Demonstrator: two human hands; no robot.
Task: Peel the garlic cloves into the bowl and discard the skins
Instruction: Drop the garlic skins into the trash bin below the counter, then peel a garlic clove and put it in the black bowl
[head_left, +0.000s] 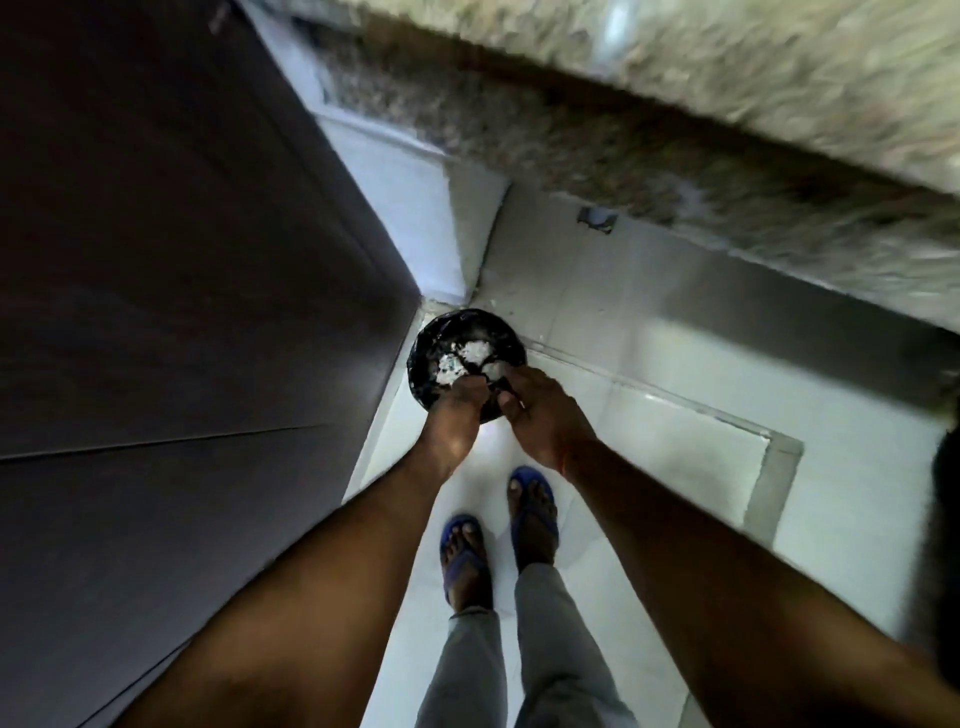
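A small round bin with a black bag liner (431, 358) stands on the floor in the corner. White garlic skins (465, 358) lie inside it. My left hand (454, 410) and my right hand (540, 410) hang side by side over the bin's near rim, fingers bent down toward the opening. A white scrap (494, 370) shows just past the right fingertips. Whether either hand holds skins is hidden by the fingers. No bowl or cloves are in view.
A dark cabinet door (182, 286) fills the left side. A speckled stone counter edge (649, 130) runs overhead at the top right. My feet in blue sandals (532, 512) stand on pale floor tiles (649, 467) just behind the bin.
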